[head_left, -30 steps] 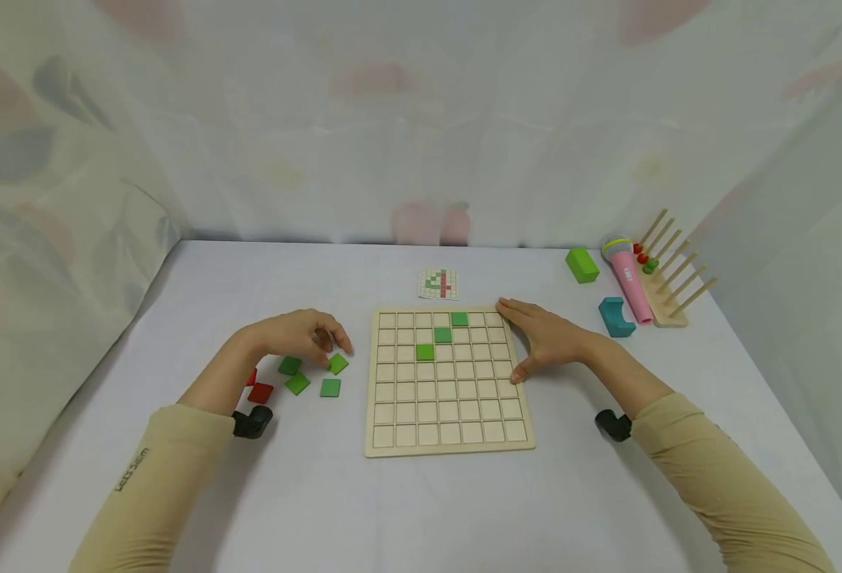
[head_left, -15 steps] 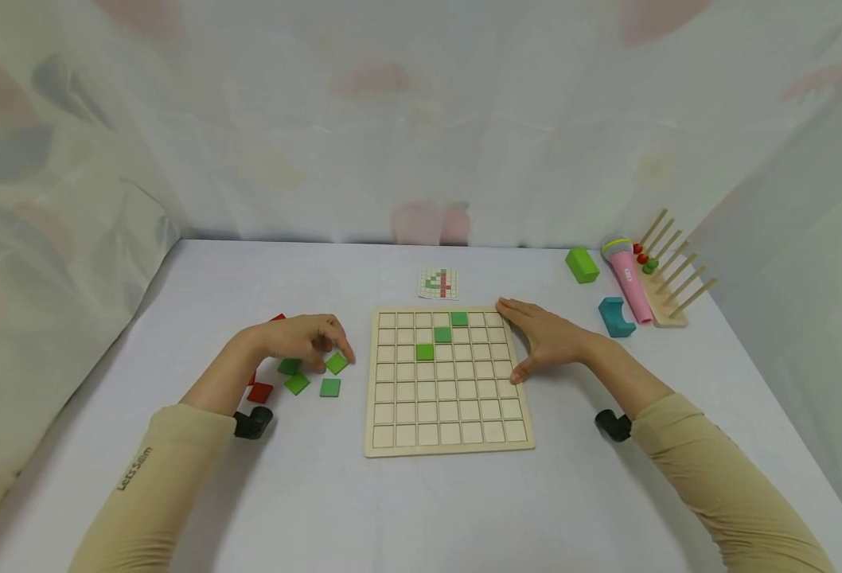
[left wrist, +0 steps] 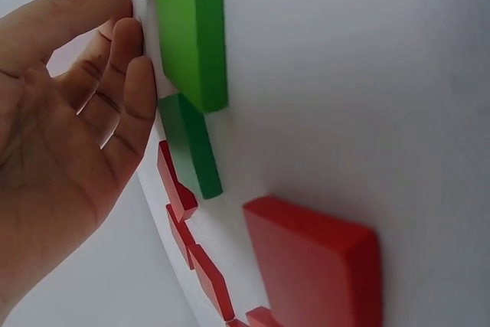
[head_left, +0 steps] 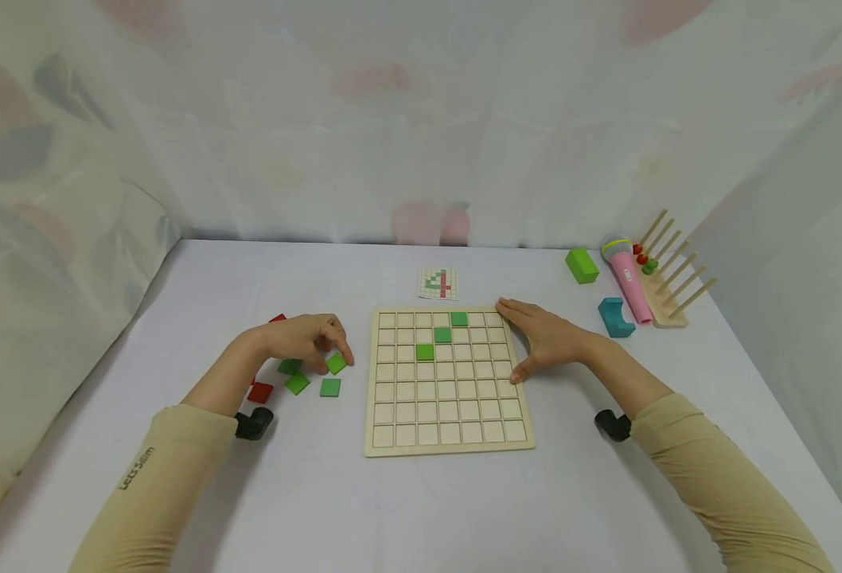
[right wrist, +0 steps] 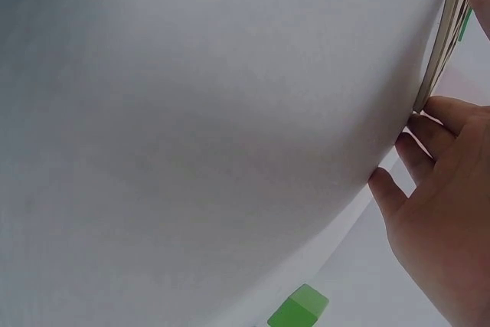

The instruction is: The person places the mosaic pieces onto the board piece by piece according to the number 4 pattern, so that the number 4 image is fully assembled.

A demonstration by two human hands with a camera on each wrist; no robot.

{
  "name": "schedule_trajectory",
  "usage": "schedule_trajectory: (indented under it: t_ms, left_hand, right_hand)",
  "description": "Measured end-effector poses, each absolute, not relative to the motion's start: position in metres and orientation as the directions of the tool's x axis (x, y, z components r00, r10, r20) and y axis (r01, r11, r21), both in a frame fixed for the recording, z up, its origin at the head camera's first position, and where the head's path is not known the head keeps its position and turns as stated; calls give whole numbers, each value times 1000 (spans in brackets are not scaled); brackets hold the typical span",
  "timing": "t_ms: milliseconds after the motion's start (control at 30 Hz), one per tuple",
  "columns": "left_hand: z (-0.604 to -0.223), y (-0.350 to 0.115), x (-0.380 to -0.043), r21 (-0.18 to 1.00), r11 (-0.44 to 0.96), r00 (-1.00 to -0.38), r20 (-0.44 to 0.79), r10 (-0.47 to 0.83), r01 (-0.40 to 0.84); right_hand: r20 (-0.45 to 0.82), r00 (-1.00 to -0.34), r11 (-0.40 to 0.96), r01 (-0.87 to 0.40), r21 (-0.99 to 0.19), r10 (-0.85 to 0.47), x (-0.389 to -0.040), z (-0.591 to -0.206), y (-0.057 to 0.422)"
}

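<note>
My left hand point(head_left: 302, 338) is over the loose tiles left of the board, thumb and forefinger pinching a light green square tile point(head_left: 337, 364) lying on the table. Close by lie a mid-green tile point(head_left: 330, 387), another light green tile point(head_left: 297, 383) and a dark green tile point(head_left: 290, 366). Red tiles point(left wrist: 318, 262) are scattered near that wrist, some hidden by it in the head view. My right hand point(head_left: 553, 334) rests along the right edge of the wooden grid board point(head_left: 428, 434), fingers extended and thumb apart. Three green tiles point(head_left: 442, 335) form a diagonal in the board's upper cells.
Behind the board lies a small pattern card point(head_left: 438, 283) with green and red squares. At the back right are a green block point(head_left: 582, 265), a teal curved block point(head_left: 616, 317), a pink toy microphone point(head_left: 632, 286) and a wooden peg stand point(head_left: 672, 313) with red and green beads.
My left hand has shifted slightly right and down, closing its fingertips around the light green tile, which has moved a little left. My right hand stays at the board's edge.
</note>
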State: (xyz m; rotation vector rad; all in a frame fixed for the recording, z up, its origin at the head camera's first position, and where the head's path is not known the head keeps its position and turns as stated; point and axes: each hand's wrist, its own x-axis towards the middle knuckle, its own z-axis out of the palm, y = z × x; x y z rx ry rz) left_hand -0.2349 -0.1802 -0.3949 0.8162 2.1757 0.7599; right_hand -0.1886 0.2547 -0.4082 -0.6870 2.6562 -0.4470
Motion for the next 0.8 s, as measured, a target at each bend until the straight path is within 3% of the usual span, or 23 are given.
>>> schedule_trajectory:
  t_ms: [800]
  left_hand:
    - [-389,-164,-230,567,734,-679,-371,633,375]
  right_hand:
    - [-257,-817,830,-402,-387,-516,-189,-408,254]
